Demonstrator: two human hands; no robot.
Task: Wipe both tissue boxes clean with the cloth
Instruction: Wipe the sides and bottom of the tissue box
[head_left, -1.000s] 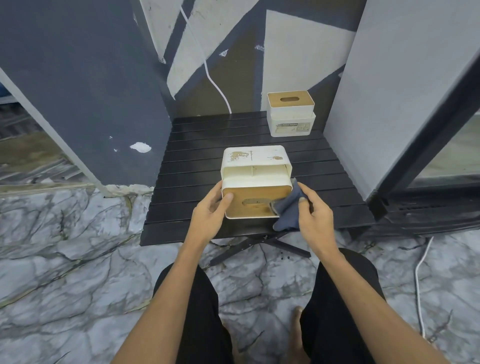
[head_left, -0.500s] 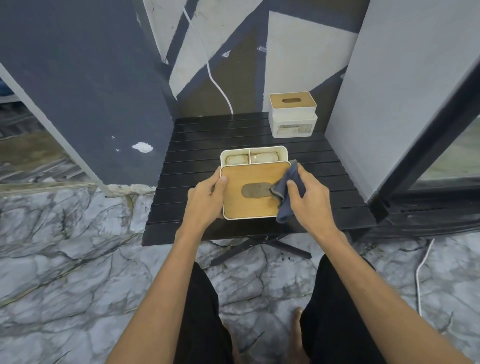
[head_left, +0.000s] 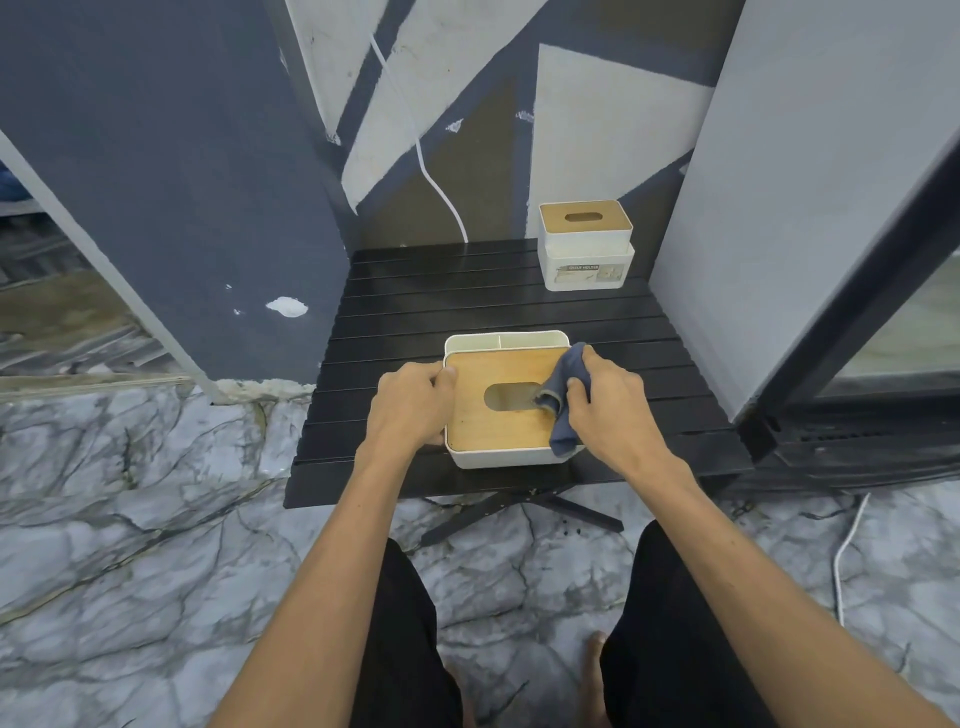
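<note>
- Black slatted table is set on marble floor.
- Near tissue box, centre frame, is gripped by left hand; its slot shows nothing.
- Cloth is pinched by right hand on the wooden lid.
- Second tissue box stands upper right.

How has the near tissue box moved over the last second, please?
Yes. The near tissue box has tipped from lying on its side to standing upright, wooden lid up, on the same slats of the black table.
</note>
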